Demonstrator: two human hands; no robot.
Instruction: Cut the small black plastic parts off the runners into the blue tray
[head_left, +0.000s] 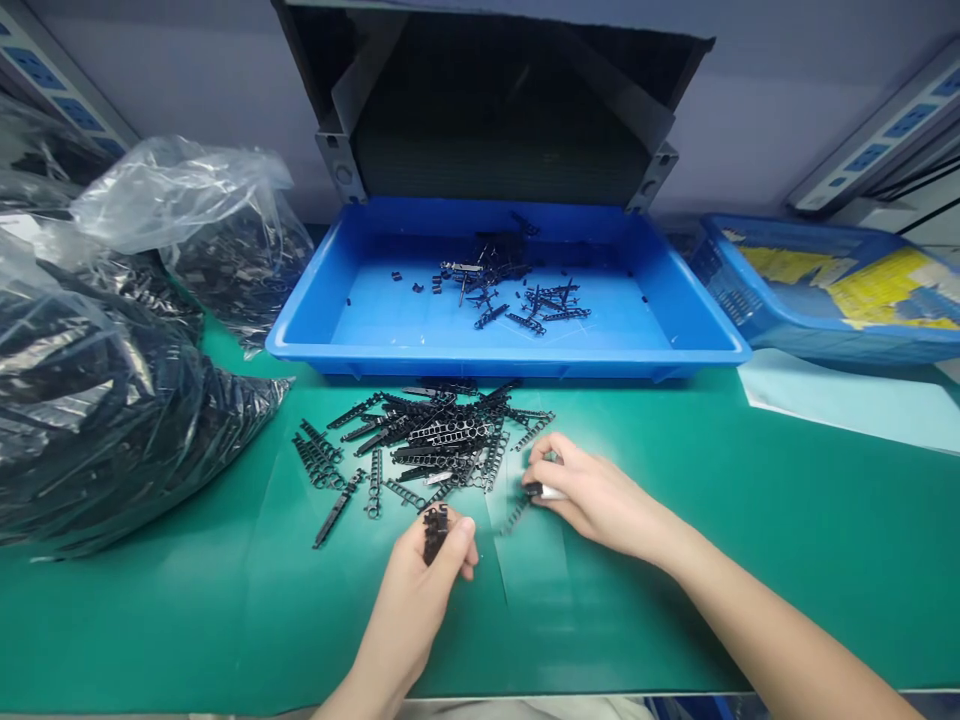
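Observation:
My left hand [435, 560] is closed around a small bundle of black plastic parts [435, 532], held upright between thumb and fingers. To its right, my right hand [577, 490] pinches a black plastic strip [516, 514], which is blurred and points down and left. Something white [553, 492] shows among the fingers of that hand; I cannot make out what it is. Just beyond both hands lies a loose pile of black plastic strips [450, 432] with rows of ring-shaped openings. One strip [339, 508] rests apart at the pile's left.
Behind the pile stands a blue tray [510, 356] with black strips and small bits inside. Clear bags of black parts [97, 420] crowd the left. A blue basket [840, 335] with yellow papers and a pale sheet [847, 400] are at right, on the green mat [750, 560].

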